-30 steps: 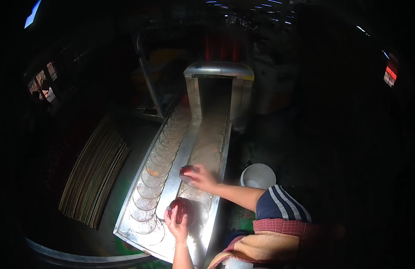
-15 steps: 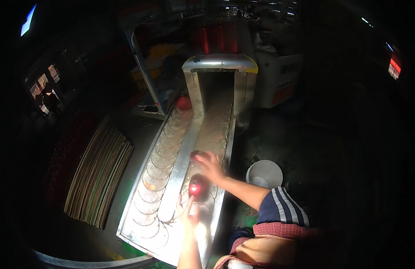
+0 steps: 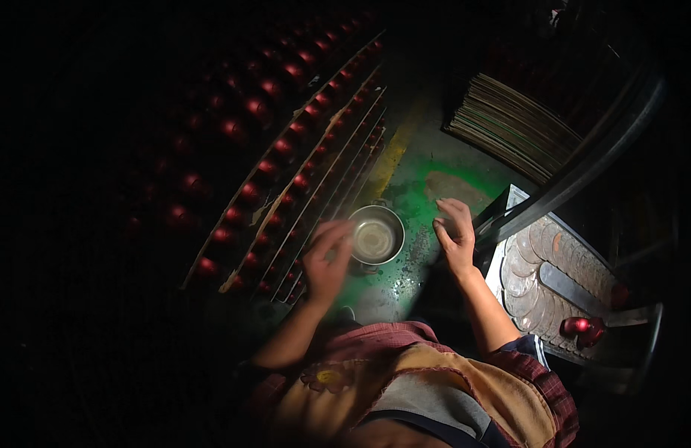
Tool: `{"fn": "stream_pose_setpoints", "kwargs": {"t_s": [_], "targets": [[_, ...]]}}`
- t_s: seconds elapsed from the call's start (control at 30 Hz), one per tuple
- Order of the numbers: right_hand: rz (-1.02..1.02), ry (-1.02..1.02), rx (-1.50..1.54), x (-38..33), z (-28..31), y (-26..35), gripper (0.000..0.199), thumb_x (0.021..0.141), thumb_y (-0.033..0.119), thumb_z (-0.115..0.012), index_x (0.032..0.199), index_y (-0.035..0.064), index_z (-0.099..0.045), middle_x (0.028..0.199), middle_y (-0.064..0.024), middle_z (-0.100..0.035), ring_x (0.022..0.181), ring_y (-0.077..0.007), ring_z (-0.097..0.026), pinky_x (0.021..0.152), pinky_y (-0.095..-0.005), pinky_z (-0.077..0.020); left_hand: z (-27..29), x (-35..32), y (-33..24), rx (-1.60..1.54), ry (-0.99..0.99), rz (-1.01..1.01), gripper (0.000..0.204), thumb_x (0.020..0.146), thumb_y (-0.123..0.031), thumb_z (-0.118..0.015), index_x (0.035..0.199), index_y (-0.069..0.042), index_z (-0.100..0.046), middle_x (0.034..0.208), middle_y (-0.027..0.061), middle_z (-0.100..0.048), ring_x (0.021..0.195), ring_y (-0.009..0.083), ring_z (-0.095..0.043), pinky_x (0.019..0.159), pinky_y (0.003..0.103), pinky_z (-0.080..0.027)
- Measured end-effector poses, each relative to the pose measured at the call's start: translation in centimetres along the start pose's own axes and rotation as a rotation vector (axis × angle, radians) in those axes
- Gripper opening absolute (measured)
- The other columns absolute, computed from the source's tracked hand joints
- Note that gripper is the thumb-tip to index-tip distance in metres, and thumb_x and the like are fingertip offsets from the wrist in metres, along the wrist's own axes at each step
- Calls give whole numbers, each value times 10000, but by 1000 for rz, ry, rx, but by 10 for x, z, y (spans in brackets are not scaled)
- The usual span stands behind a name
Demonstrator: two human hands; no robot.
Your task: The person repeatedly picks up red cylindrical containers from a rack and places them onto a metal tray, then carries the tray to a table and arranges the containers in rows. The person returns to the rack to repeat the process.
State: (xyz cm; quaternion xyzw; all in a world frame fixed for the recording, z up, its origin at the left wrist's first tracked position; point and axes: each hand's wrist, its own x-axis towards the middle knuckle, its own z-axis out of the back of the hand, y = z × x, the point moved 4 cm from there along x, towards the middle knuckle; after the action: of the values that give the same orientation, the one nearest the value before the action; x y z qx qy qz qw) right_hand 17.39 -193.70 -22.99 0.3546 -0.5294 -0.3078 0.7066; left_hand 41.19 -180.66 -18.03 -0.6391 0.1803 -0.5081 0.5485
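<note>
My left hand [image 3: 329, 257] and right hand [image 3: 459, 235] look empty and apart, either side of the pot [image 3: 377, 237] on the floor [image 3: 409, 198]; I seem between grabs, and gripping it would mean reaching down.

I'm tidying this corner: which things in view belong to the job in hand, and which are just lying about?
Probably the job's:
conveyor with overlapping plates
glossy red pieces on it
layered round red pieces, left

Probably just lying about:
metal pot on the floor, not held
stack of thin boards, untouched, though possibly used between layers
</note>
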Motion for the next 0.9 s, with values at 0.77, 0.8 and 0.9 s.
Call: {"fn": "stream_pose_setpoints", "kwargs": {"t_s": [0.77,0.8,0.9], "targets": [[544,469,-119,231,-426,35,619,738,168,-796,1301,343,-609,1304,-196,-500,1128,-381,-517,913,-445,-497,249,200,104,1381,-403,409,733,778,-187,-799,1439,-214,-482,1516,280,-299,1387,443,-331,1130,525,-350],[534,488,-37,225,-407,35,639,725,141,-804,1303,336,-614,1306,-200,-497,1160,-389,-508,954,-468,-478,249,198,103,1421,-344,325,703,790,-175,-780,1429,-221,-491,1492,268,-347,1376,415,-352,1126,518,-357],[485,449,158,204,-322,17,625,775,175,-794,1357,274,-589,1333,-205,-476,1230,-406,-474,1052,-468,-415,254,179,90,960,-280,181,637,787,-168,-732,1391,-146,-530,1344,209,-490,1236,357,-475,1059,469,-417]]}}
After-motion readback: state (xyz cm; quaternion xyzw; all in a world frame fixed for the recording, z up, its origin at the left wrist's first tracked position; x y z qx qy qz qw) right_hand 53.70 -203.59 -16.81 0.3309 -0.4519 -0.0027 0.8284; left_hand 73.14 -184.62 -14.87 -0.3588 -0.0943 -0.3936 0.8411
